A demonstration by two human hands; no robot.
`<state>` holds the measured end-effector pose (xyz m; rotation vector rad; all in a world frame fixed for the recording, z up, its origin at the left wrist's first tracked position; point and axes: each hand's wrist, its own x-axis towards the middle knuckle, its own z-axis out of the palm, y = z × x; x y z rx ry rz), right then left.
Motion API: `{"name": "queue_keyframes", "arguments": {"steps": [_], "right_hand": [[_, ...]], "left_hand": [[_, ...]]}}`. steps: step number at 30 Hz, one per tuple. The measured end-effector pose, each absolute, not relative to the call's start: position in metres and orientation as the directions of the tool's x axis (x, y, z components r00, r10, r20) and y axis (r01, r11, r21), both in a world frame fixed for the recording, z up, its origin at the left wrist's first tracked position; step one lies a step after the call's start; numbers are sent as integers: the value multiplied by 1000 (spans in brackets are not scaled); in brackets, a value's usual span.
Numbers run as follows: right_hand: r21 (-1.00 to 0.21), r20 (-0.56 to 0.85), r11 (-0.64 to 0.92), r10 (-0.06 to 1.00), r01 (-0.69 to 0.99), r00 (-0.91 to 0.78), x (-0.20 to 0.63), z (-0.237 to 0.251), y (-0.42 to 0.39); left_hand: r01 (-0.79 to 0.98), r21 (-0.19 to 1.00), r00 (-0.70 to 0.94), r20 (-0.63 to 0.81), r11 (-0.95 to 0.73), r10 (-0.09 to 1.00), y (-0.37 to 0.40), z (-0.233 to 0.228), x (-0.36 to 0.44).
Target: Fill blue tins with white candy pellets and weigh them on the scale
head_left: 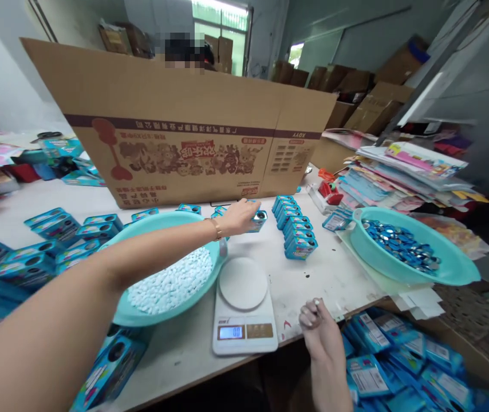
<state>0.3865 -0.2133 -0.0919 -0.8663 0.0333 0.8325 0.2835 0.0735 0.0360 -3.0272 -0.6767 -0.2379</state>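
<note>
Stretched across the table, my left hand (240,217) is closed around a small blue box (259,221) with a round dark opening on top. A row of similar blue boxes (298,237) stands just right of it. Under my left forearm sits a turquoise basin (162,317) of small pale tablets (176,280). The white kitchen scale (244,286) has a bare round plate, and its display reads 0.0. At the table's front edge, right of the scale, my right hand (319,329) is curled closed; what its fingers hold, if anything, is too small to make out.
A large cardboard sheet (193,137) stands upright across the back, with a person partly visible behind it. More blue boxes (25,269) fill the left side. At right are a turquoise basin (450,269) of shiny blue pieces, stacked papers (399,177) and a carton of flat blue packages (369,372).
</note>
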Motion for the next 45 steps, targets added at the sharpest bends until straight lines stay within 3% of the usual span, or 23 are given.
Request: {"name": "queue_keyframes", "arguments": {"steps": [5,9,14,18,27,37,45], "right_hand": [[-599,-444,426,527,-678,724,390,-98,-214],[-604,-467,423,498,-675,730,385,-95,-209],[-578,-499,438,478,-688,723,378,-74,-204],[-533,-507,430,527,-729,682,372,-50,-193],[-636,-328,343,691,-691,645,364,-15,-149],[-744,-267,332,647,-580,714,337,13,-107],[-801,-114,372,673,-468,731,325,15,-96]], "left_hand": [[360,115,923,98,-926,371,14,41,231],[311,133,947,41,-941,318,-20,21,209],[386,164,919,13,-908,393,-27,11,203],[453,230,883,16,-861,468,-19,21,190],[430,252,899,-27,-867,438,-11,32,163],[397,251,914,-15,-883,406,-10,24,179],[382,238,920,-8,-893,392,-11,21,187]]}}
